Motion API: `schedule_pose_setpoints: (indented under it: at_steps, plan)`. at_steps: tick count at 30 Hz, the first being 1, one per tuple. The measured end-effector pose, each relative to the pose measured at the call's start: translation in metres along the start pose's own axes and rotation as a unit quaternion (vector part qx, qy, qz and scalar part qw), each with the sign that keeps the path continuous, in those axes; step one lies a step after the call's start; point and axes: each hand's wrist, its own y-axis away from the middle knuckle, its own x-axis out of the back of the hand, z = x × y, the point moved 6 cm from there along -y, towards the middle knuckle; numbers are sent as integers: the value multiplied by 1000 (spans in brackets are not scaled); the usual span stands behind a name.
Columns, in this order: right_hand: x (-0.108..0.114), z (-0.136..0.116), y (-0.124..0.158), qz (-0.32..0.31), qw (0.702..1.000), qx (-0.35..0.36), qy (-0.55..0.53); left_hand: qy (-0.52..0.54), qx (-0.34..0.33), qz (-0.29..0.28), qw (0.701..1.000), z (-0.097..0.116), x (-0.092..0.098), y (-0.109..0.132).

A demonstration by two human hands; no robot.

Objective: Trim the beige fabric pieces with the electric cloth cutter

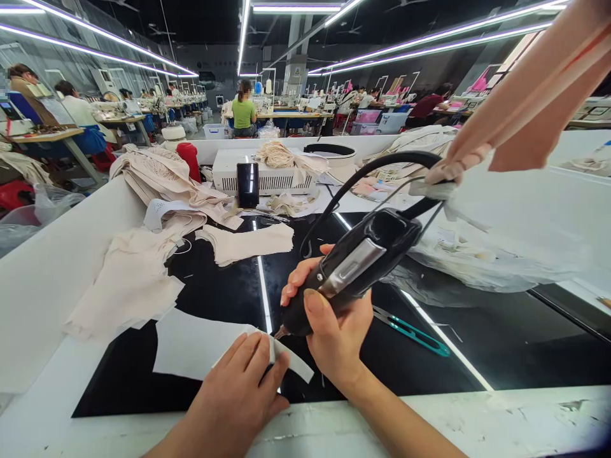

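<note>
My right hand (337,327) is wrapped around a black corded handheld tool (353,267) with a silver lever and a small pointed metal tip. The tip meets the edge of a pale fabric piece (191,346) on the glossy black work surface (229,289). Just left of the tip, my left hand (243,381) rests its fingers on that fabric, with thumb and forefinger apart. A narrow end of the fabric sticks out to the right, below the tool. Teal thread snips (413,334) lie right of my right hand.
Stacked cut pieces (248,243), a fabric pile (162,178) and a phone (247,184) lie beyond my hands. A white vented box (224,172) stands behind. Pink cloth (529,95) hangs by the tool's cable (372,166); a plastic bag (501,254) lies right. Co-workers sit farther back.
</note>
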Motion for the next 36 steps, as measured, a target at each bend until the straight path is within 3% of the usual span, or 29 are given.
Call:
schedule_pose_setpoints:
  at_steps: [6, 15, 26, 36]
  plan:
    - [-4, 4, 0, 5, 1000, -16, 24, 29, -8, -14, 999, -4, -1, 2]
    - [-6, -7, 9, 2, 1000, -11, 11, 73, 14, -32, 997, -16, 15, 10]
    - [-6, -5, 9, 4, 1000, -17, -5, 114, 45, -123, 985, -18, 7, 14]
    - [-13, 10, 4, -4, 1000, -24, -8, 120, 55, -96, 987, -18, 7, 13]
